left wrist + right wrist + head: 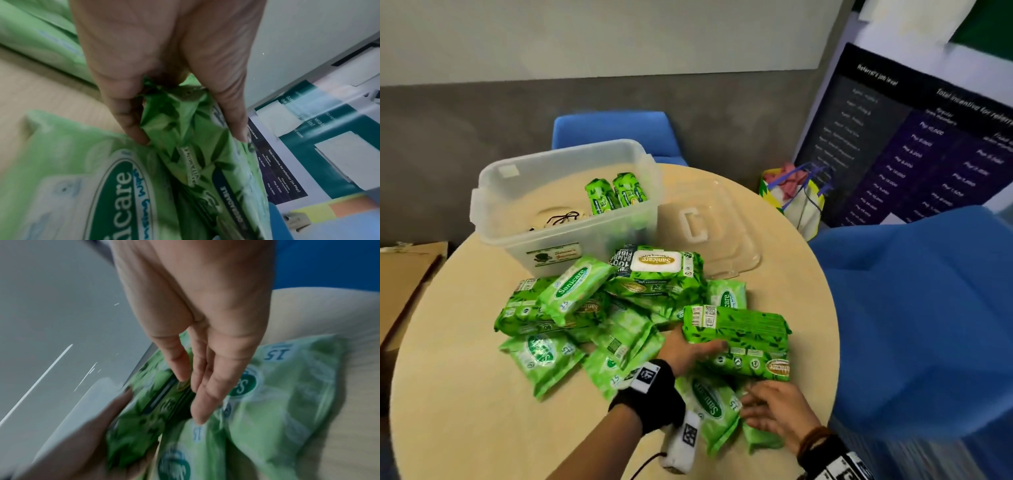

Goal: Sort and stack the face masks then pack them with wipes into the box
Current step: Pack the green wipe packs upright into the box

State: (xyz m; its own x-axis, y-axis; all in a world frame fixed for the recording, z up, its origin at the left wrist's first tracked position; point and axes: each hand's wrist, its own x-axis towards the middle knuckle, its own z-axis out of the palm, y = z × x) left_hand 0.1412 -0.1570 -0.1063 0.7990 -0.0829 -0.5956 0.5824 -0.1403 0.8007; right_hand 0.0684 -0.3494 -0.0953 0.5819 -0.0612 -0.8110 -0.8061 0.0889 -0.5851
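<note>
A heap of green wipes packs (592, 315) covers the middle of the round table (455, 394). My left hand (690, 349) grips one end of a large dark-green wipes pack (738, 342), lifted a little over the heap. In the left wrist view the thumb and fingers pinch the large pack (195, 146) at its crimped end. My right hand (770, 407) reaches under that pack with straight fingers (203, 402), touching a small pale pack (709, 407). The clear box (493, 192) holds two upright wipes packs (616, 193) and face masks (561, 217) with black loops.
The box's clear lid (709, 222) lies flat to its right. Blue chairs stand behind the table (616, 128) and at the right (921, 308). A cardboard box (407, 274) sits at the left, a colourful bag (794, 195) and a dark poster (914, 144) at the right.
</note>
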